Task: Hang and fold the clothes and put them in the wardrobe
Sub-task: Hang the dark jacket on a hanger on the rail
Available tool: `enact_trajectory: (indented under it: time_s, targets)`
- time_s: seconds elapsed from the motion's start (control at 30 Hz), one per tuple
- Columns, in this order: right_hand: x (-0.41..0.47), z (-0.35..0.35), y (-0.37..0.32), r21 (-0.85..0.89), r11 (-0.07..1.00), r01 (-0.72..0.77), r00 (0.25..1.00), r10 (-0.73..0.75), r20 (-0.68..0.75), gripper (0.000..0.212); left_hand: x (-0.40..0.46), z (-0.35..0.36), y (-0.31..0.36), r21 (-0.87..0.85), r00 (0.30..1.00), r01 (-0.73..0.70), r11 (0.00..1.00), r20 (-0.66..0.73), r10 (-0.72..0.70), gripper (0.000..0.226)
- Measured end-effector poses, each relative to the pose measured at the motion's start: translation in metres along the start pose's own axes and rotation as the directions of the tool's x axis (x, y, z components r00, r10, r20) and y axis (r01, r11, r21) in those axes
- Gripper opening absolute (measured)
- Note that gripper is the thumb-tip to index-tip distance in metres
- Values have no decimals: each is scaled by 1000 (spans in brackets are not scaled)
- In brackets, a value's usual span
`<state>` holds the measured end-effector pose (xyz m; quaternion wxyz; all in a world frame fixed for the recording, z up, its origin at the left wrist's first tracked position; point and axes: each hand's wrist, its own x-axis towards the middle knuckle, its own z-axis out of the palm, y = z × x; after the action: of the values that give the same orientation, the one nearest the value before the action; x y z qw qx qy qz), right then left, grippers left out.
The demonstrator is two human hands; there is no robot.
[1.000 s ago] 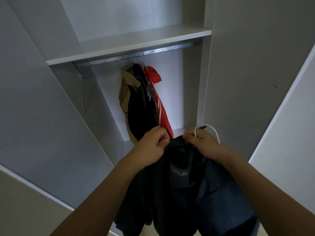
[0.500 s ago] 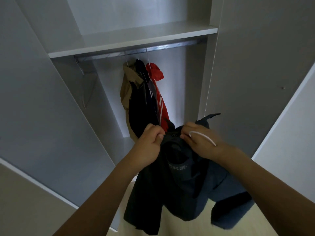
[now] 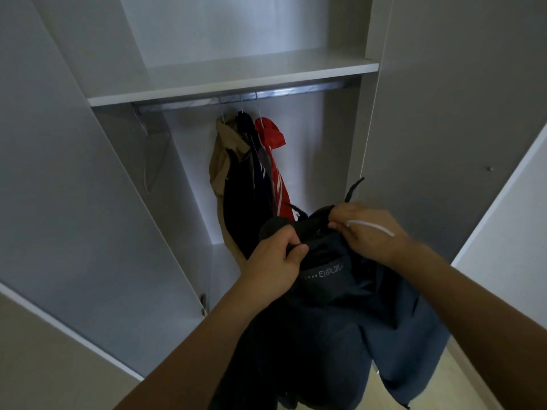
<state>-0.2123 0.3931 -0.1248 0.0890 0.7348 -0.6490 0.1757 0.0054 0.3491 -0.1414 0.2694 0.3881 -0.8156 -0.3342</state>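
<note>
A dark blue garment (image 3: 340, 329) with grey lettering at the waistband hangs in front of me, below the open wardrobe. My left hand (image 3: 275, 261) grips its top edge on the left. My right hand (image 3: 367, 232) pinches the top edge on the right, and a white hanger (image 3: 371, 226) lies across the back of that hand. A black drawstring (image 3: 353, 189) sticks up above my right hand. On the metal rail (image 3: 245, 97) hang a tan garment (image 3: 225, 161), a dark one (image 3: 242, 202) and a red one (image 3: 270, 140).
A white shelf (image 3: 236, 81) runs above the rail. An empty wire hanger (image 3: 151, 161) hangs at the rail's left end. Open wardrobe doors (image 3: 74, 202) stand at left and right. Pale wood floor (image 3: 444, 386) shows at lower right.
The hanger's hook has dropped from upright to lying across my right hand. Both hands have shifted slightly right and down with the garment. The drawstring has flicked up.
</note>
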Motion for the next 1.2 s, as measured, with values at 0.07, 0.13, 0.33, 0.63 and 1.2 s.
enact_trajectory:
  time_s: [0.07,0.13,0.33,0.63,1.2]
  targets:
    - [-1,-6,17,-1,996,-84,996,84,-2,23,-7,-7,-2,-29,998,-69,997,1,69,20]
    - [0,-9,30,68,986,-149,989,149,7,22,-10,-16,-3,-39,994,-108,993,20,109,21]
    - [20,-6,20,366,853,-371,920,393,15,22,18,-28,5,219,989,-6,976,144,-26,18]
    - [16,-9,-13,338,941,13,990,-60,131,19,38,7,-3,240,982,-31,970,189,-15,32]
    - [7,-6,-17,588,791,-169,982,83,172,31,36,-15,-10,43,979,-85,995,188,76,30]
